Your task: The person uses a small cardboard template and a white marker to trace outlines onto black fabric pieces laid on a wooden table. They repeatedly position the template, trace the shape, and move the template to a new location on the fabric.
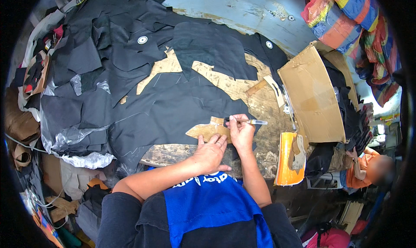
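A tan cardboard pattern piece with a pointed left end and a small raised tab lies on black leather. Across its lower edge rests my left hand, palm down with fingers spread, pressing it to the leather. My right hand is closed on a pen with a clear and white barrel, held at the pattern's right end; its tip is partly hidden by the fingers. Thin pale lines run over the leather to the left of the pattern.
Black leather pieces cover much of the worn wooden table. To the right stand a cardboard sheet and an orange-yellow pad bearing small templates. Clear plastic bunches at left. Another person sits at far right.
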A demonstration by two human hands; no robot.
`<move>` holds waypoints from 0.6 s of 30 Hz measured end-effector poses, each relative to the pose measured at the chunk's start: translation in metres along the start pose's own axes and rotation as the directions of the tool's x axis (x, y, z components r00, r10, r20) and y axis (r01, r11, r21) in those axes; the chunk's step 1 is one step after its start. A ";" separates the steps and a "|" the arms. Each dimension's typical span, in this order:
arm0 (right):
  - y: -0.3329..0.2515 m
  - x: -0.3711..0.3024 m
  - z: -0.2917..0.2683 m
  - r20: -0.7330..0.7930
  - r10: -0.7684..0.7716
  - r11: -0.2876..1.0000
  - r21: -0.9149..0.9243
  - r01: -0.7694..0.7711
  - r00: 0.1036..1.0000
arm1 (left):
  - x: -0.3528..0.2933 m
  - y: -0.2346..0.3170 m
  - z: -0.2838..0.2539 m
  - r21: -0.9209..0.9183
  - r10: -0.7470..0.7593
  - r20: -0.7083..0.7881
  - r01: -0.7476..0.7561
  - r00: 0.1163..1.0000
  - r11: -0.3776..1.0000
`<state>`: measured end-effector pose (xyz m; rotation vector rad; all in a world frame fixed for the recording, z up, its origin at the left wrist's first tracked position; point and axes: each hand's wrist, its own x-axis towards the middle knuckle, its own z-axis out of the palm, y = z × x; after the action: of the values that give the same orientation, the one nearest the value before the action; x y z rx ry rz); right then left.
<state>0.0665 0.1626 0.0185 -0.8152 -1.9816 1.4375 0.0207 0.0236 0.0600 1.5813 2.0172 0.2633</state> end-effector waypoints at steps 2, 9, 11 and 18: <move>0.004 -0.001 0.001 -0.007 0.001 0.999 0.033 -0.001 1.000 | 0.000 0.000 -0.001 0.006 -0.007 0.007 0.007 1.000 1.000; -0.007 -0.016 -0.017 0.133 -0.155 0.959 -0.216 0.181 0.979 | 0.002 -0.004 -0.002 0.009 0.003 0.009 -0.003 1.000 1.000; -0.009 -0.023 -0.029 0.150 -0.160 0.951 -0.241 0.192 0.976 | 0.004 -0.006 -0.002 0.028 0.004 0.013 -0.004 1.000 1.000; -0.001 -0.058 -0.048 -0.063 -0.112 0.933 -0.350 0.083 0.992 | 0.012 -0.012 -0.015 -0.062 0.003 0.087 0.002 0.996 0.998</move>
<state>0.1395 0.1490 0.0271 -0.8936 -2.2113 0.9932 0.0008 0.0342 0.0628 1.5292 1.9241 0.2499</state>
